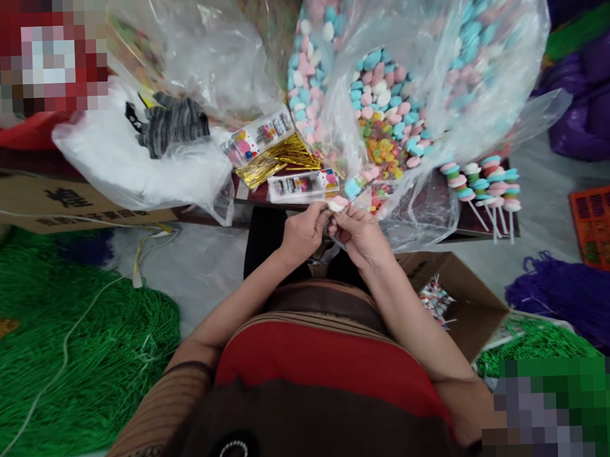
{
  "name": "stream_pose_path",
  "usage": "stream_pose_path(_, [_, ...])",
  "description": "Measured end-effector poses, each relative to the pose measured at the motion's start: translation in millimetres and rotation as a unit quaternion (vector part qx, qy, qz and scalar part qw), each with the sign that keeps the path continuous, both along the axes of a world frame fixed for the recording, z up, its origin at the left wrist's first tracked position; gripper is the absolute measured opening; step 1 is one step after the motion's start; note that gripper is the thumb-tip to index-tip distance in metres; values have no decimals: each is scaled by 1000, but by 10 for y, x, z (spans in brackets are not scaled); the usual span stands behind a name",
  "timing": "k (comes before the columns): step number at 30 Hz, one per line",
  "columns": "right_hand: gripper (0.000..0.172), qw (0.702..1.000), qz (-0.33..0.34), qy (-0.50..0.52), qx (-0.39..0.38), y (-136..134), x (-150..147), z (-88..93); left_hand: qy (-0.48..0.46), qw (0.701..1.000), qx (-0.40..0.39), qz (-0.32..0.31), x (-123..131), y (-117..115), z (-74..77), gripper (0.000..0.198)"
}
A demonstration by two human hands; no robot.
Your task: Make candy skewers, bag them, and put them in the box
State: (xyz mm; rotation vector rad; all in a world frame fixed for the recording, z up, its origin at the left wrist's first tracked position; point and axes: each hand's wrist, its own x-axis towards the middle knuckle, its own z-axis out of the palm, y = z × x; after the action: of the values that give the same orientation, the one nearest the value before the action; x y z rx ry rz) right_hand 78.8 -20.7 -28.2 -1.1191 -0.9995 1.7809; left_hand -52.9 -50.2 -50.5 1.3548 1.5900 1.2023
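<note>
On the far left, a heap of green bead strings (pixel 84 356) is spread over the floor, with a white cord (pixel 63 343) trailing across it. Above it a cardboard box (pixel 58 204) is seen lying flat, and a white plastic bag (pixel 132 161) with a striped dark cloth (pixel 174 123) on top is slumped against the table edge (pixel 244 197).

Toward the middle, a bundle of gold twist ties (pixel 277 159) is laid on the table between two small printed packets (pixel 303 185).

Just below these, the left hand (pixel 302 232) is closed, its thumb and fingertips pinched on a pale pink candy piece (pixel 338 203). The right hand (pixel 360 233) is curled shut just beside it, its fingertips meeting the same piece from the other side, so the two hands are touching around it. The candy is held just above both hands, at the near edge of the table, and neither hand is clearly nearer to it. Whether a stick is gripped below the candy cannot be told.

Directly beyond the hands, large clear bags of pink, blue and white candies (pixel 380 99) are heaped, with small multicoloured candy rings (pixel 379 146) spilling from the mouth of one.

To the right, finished candy skewers (pixel 483 182) are laid side by side, sticks pointing toward the person. Lower right, an open cardboard carton (pixel 462 303) is placed beside the right forearm.
</note>
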Motion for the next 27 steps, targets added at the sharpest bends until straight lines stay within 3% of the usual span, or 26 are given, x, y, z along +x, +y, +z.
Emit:
stream_pose_path(3, [43, 996, -15, -60, 66, 3, 20, -31, -58, 998, -10, 2, 31, 8, 34, 9])
stream_pose_path(6, [27, 964, -20, -181, 193, -10, 62, -57, -194, 979, -67, 2, 67, 14, 104, 20])
stream_pose_path(8, [19, 917, -9, -256, 305, -8, 99, -71, -287, 950, -120, 4, 79, 23, 170, 25])
stream_pose_path(11, [28, 819, 11, -342, 461, 38, 151, -104, -365, 917, -163, 7, 83, 44, 277, 26])
stream_pose_path(13, [29, 759, 24, -388, 522, 94, 182, -133, -382, 906, -181, 13, 84, 61, 333, 26])
stream_pose_path(15, [27, 719, 31, -423, 550, 155, 212, -156, -384, 900, -204, 23, 90, 76, 369, 26])
stream_pose_path(17, [25, 699, 39, -441, 562, 210, 239, -164, -378, 897, -226, 28, 102, 84, 388, 26])
stream_pose_path(24, [28, 659, 70, -473, 581, 294, 237, -56, -369, 905, -208, 35, 164, 70, 443, 26])
stream_pose_path(27, [27, 661, 75, -473, 577, 286, 209, 5, -349, 917, -187, 36, 179, 72, 447, 26])
